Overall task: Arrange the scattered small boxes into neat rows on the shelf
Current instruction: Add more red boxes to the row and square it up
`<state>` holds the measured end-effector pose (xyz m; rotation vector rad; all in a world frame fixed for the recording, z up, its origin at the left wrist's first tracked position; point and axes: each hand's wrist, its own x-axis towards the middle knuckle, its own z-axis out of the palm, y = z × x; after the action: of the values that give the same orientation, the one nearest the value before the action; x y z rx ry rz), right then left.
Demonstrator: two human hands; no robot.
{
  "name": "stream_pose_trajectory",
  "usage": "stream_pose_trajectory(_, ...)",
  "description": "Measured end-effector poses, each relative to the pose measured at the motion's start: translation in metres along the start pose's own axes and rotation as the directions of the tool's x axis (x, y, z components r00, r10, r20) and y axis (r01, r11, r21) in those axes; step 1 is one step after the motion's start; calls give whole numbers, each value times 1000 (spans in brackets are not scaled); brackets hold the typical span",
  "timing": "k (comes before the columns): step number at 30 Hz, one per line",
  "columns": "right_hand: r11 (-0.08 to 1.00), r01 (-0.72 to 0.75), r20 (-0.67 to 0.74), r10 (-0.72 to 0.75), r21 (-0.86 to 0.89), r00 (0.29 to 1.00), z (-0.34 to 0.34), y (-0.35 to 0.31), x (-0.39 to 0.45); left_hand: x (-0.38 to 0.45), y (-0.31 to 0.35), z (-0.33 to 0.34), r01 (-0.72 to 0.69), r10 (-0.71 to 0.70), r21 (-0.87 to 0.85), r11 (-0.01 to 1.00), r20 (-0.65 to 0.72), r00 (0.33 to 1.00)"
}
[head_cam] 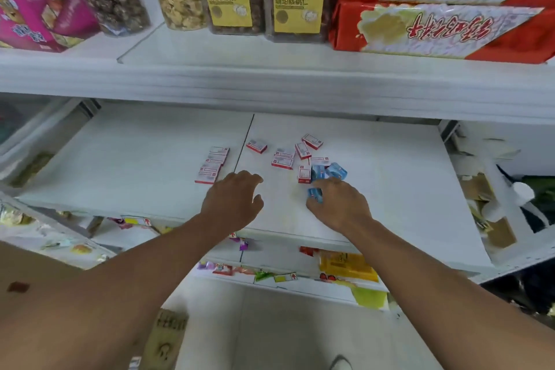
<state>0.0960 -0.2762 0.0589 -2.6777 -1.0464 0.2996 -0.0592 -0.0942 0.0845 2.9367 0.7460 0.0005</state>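
Step in hand: we judge the right hand (pixel 339 207) is lifting one small blue cardboard box (pixel 315 194) out of the scatter; we should carry it flat and set it square against a row.
Right fingers: curled, pinching that blue box at their tips.
Left hand (pixel 232 201): loosely curled, holding nothing; just beside the neat column of red-and-white small boxes (pixel 211 164).
Scatter: loose red-and-white boxes (pixel 283 159) and two blue boxes (pixel 329 172) lie just beyond the right fingertips on the white shelf board (pixel 390 189).
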Motion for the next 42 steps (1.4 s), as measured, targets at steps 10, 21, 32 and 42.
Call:
stream_pose_trajectory(10, 998, 62, 68, -64, 32, 996, 15, 26, 50, 58, 8, 42, 61, -60, -6, 998, 85, 995)
stream_pose_trajectory(21, 1000, 7, -24, -7, 3, 1000, 47, -1, 104, 136, -36, 99, -64, 65, -13, 998, 34, 997)
stream_pose_trajectory(32, 999, -18, -153, 10, -46, 988, 86, -7, 153, 190, -48, 153, -182, 183, -41, 983, 31, 983)
stream_pose_trajectory(42, 996, 29, -147, -41, -80, 988, 95, -3, 176, 188, -60, 151, -243, 248, 69, 968, -72, 966)
